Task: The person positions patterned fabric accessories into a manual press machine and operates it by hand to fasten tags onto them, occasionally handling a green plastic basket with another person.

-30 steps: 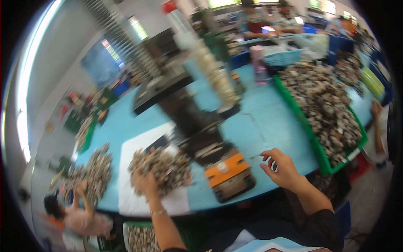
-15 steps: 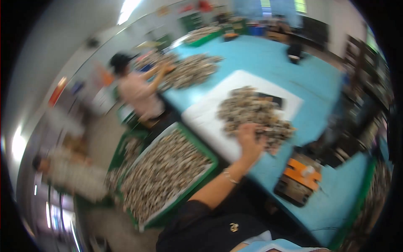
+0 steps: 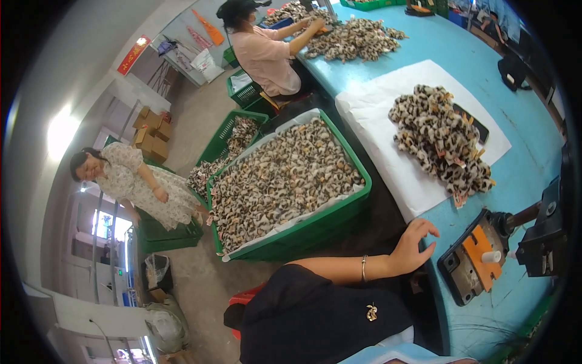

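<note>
My left hand (image 3: 413,247) rests at the near edge of the blue table (image 3: 388,70), beside the white sheet. Its fingers are apart and slightly bent, with nothing in them. Beyond it on the white sheet (image 3: 373,130) lies a heap of small fluffy pieces (image 3: 433,127), mottled black, white and brown, some with pinkish tags. A black, phone-like flat thing (image 3: 476,125) shows partly from under the heap. To the hand's right stands a bench machine (image 3: 470,267) with an orange plate and a white cylinder. My right hand is out of sight.
A large green crate (image 3: 294,227) full of similar pieces stands left of the table, with another green crate (image 3: 212,144) behind it. One person (image 3: 267,57) handles a second heap (image 3: 357,39) at the table. Another person (image 3: 136,179) is at the left near cardboard boxes (image 3: 150,136).
My left hand has left the heap and drawn back to the table edge. The view has turned left, so the heap and machine appear further right.
</note>
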`<state>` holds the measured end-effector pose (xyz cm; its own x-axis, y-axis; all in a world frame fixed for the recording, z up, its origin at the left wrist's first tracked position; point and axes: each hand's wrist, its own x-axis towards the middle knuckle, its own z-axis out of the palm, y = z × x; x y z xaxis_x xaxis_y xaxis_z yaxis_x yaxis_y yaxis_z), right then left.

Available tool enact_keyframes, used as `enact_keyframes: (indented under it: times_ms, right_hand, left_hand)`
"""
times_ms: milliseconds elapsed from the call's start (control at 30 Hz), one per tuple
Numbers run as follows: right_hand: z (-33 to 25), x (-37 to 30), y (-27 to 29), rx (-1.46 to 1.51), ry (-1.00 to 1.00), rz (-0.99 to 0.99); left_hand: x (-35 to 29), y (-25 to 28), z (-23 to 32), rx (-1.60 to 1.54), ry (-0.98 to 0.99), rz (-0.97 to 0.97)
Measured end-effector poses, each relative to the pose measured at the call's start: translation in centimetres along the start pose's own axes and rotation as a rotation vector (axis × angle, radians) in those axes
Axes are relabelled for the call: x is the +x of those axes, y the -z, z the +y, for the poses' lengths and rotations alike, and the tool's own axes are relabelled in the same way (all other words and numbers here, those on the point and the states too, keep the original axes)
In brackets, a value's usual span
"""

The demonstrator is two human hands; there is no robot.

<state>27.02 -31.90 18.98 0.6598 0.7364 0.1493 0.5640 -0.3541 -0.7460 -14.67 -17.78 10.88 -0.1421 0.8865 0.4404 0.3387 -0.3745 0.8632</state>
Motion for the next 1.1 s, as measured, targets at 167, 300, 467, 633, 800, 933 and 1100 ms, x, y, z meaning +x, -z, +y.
enact_keyframes:
  times_ms: [167,300,467,633,800,933,1100]
  right_hand:
    - [-1.5,-8.4,-10.2,0.479,-0.051,-0.354]
    - [-7.3,-11.2,-14.8,0.918,-0.046,-0.658]
    - [-12.1,-11.1,-20.2,0.699,0.205,-1.011]
    - [-14.5,-12.2,-22.3,0.669,0.289,-1.108]
    - [-16.4,-14.3,-23.9,0.809,0.149,-1.201]
    - [-17.2,-15.1,-27.5,0.840,0.068,-1.353]
    - [-19.7,-16.1,-35.2,0.718,0.178,-1.367]
  left_hand:
    - [-4.0,-0.7,0.7,-0.287,0.201,-0.249]
    - [-4.7,-0.8,1.9,-0.680,0.599,-0.409]
    - [-6.3,1.7,0.4,-0.817,0.477,-0.216]
    - [-8.5,5.6,-0.4,-0.611,0.718,-0.029]
    - [-10.2,9.9,-0.8,-0.490,0.744,0.139]
    - [-11.3,15.6,-0.9,-0.380,0.686,0.320]
    - [-13.4,27.9,-2.5,0.300,0.461,0.752]
